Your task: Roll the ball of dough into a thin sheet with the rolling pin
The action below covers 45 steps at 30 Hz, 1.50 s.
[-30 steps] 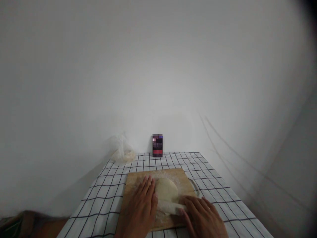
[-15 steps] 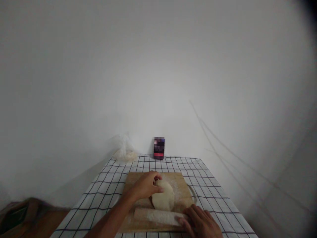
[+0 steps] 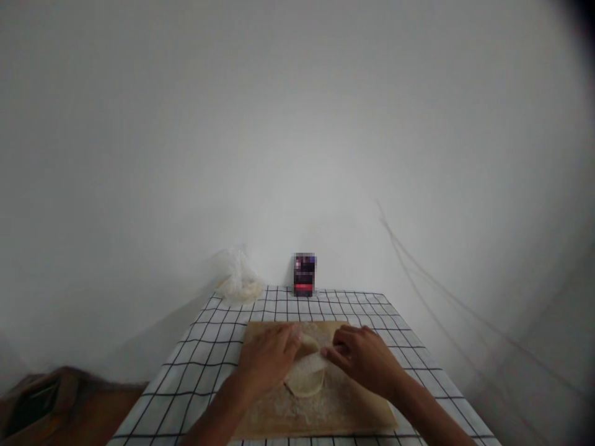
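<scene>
A flour-dusted rolling pin [image 3: 305, 367] lies slantwise across a flat round of dough [image 3: 307, 385], which rests on a wooden board [image 3: 316, 421]. Over the pin's left end is my left hand [image 3: 270, 354], palm down, its fingers closed along it. My right hand [image 3: 361, 354] has its fingers curled round the right end. Both ends of the pin are hidden under the hands. Dough shows in front of the pin and behind it. Flour whitens parts of the board.
A black-and-white checked cloth [image 3: 199, 359] covers the table. At its back left sits a clear plastic bag [image 3: 239, 288] with something pale inside. An upright dark, pixelated object [image 3: 304, 275] stands at the back by the wall. Brown furniture [image 3: 69, 402] is at lower left.
My left hand has gone from the dough's edge to the pin. The pin has moved forward from the board's near side onto the dough, with my right hand on it.
</scene>
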Available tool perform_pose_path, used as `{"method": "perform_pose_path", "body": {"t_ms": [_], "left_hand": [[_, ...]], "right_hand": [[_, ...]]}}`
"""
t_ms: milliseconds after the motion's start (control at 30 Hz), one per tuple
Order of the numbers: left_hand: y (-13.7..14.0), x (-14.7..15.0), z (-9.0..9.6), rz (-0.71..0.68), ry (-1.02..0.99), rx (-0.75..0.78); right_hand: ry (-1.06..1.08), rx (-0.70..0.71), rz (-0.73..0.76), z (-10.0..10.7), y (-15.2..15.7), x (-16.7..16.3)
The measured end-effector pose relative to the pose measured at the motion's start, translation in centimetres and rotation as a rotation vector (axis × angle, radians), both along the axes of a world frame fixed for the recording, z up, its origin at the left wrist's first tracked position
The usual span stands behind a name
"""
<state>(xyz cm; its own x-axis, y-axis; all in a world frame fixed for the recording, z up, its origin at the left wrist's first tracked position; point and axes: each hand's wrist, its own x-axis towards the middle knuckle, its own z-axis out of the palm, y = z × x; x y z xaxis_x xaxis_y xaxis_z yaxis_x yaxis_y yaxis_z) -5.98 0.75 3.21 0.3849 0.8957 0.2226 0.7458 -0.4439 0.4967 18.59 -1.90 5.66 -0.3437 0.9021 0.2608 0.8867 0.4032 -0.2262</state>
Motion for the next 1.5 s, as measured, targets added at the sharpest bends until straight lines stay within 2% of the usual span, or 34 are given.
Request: {"method": "perform_pose_path", "body": {"t_ms": [100, 167, 233, 367, 500, 700, 800, 867, 1200, 1333, 1500], "left_hand": [[-0.6, 0.4, -2.5, 0.149, 0.095, 0.228], [-0.1, 0.5, -3.7, 0.214, 0.176, 0.392], [0.5, 0.5, -4.4, 0.234, 0.238, 0.465], [0.7, 0.6, -4.8, 0.270, 0.324, 0.518], [-0.4, 1.2, -4.2, 0.295, 0.358, 0.521], [-1.8, 1.4, -3.8, 0.240, 0.339, 0.553], [-2.0, 1.4, -4.1, 0.211, 0.333, 0.569], [-1.9, 1.3, -4.2, 0.193, 0.333, 0.563], [-1.2, 1.5, -4.1, 0.254, 0.337, 0.526], [-1.3, 1.7, -4.2, 0.232, 0.360, 0.589], [-1.9, 1.9, -5.0, 0.206, 0.367, 0.655]], "right_hand": [[-0.047, -0.095, -0.008, 0.8, 1.7, -0.6], [-0.072, -0.107, 0.012, 0.2, 2.4, -0.4], [-0.083, -0.061, 0.048, -0.8, 2.8, 0.0], [-0.017, 0.045, 0.083, -2.7, 3.1, 0.8], [0.029, 0.032, 0.096, -4.3, 2.4, 1.4], [-0.003, 0.009, 0.007, -6.1, -1.8, 1.7], [-0.010, 0.001, -0.002, -6.0, -3.1, 1.6], [-0.009, -0.019, -0.002, -5.6, -2.9, 1.5], [-0.082, -0.100, 0.047, -3.1, 3.2, 0.8], [-0.068, -0.087, 0.002, -3.6, 3.2, 0.7], [-0.005, -0.032, -0.020, -5.4, 1.0, 1.5]]}}
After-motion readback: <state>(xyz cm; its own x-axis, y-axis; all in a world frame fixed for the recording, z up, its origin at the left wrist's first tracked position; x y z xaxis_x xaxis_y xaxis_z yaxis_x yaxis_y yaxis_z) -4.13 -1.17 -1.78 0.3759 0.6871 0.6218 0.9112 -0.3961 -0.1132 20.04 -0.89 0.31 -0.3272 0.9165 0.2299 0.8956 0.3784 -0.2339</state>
